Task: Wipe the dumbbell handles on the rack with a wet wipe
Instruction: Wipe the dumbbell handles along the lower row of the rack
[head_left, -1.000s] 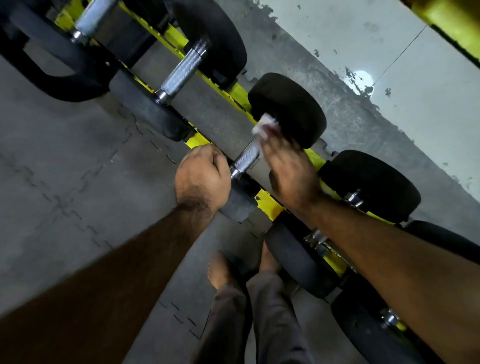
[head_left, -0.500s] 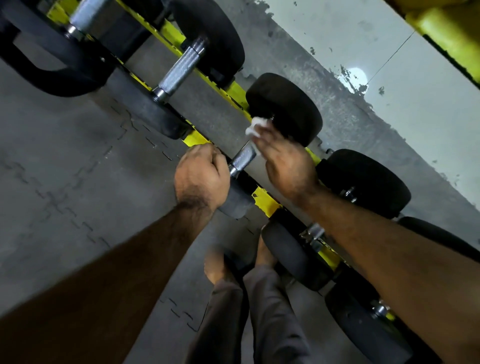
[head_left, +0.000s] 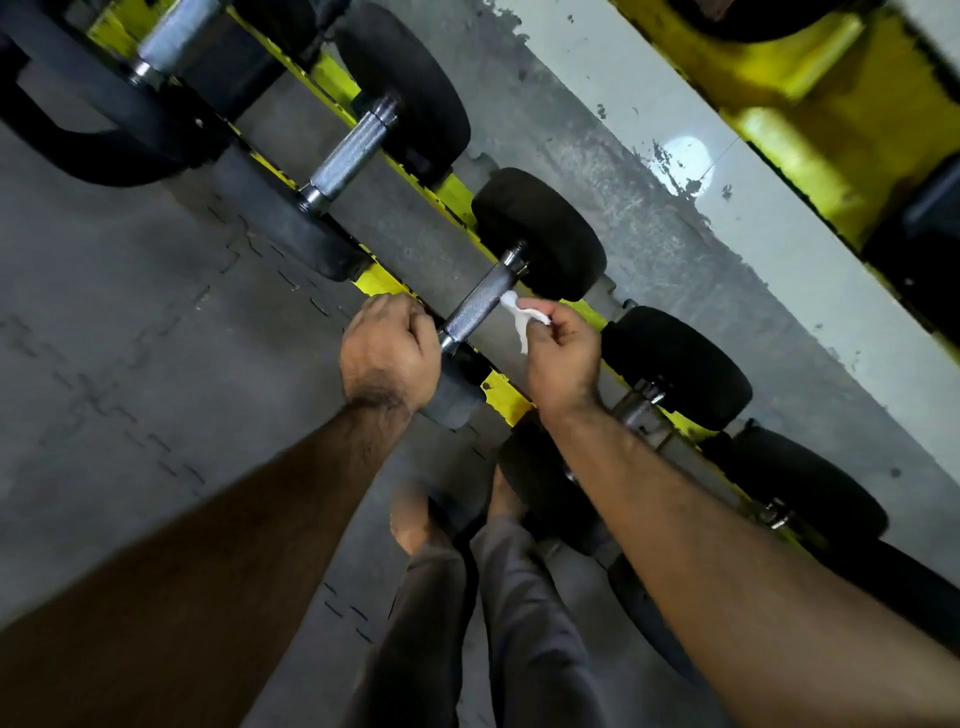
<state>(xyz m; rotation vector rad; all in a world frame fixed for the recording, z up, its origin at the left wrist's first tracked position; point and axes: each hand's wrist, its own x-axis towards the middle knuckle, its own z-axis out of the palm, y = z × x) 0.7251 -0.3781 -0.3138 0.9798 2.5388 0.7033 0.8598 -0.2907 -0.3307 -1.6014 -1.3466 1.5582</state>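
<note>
Gym floor, grey mats; yellow rack (head_left: 500, 385) runs diagonally. Dumbbell handle (head_left: 480, 301) lies between hands, axis near-left to far-right. Right hand (head_left: 563, 358) pinches wet wipe (head_left: 522, 317) just beside handle, nearer. Left hand (head_left: 389, 353) curled over near weight head (head_left: 457, 395).

The right hand (head_left: 563, 358) is off the handle (head_left: 480, 301) now — wet wipe (head_left: 522, 317) pinched just beside it, knurled steel fully exposed.
</note>
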